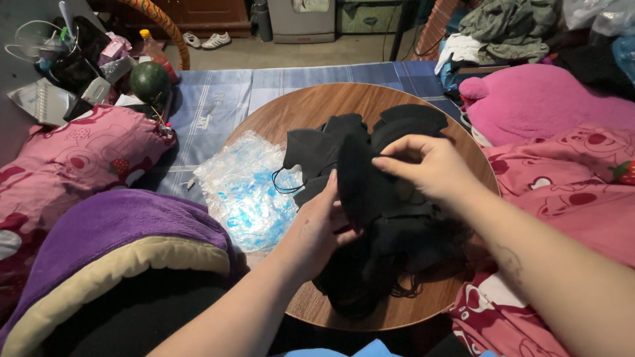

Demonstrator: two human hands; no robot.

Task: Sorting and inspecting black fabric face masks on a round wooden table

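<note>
A round wooden table [311, 109] carries a heap of black face masks [390, 228] with thin ear loops. My left hand [317, 228] grips the heap from below and the left, thumb up against one mask. My right hand [426, 165] pinches the top edge of that black mask [357, 178] between thumb and fingers, holding it upright above the heap. More black masks [403, 119] lie fanned out behind my hands.
Clear plastic bags with blue print [248, 188] lie on the table's left part. A purple and cream cushion [112, 244] sits at the lower left, pink bedding [73, 158] on the left, a pink plush [542, 99] on the right, clutter at the back.
</note>
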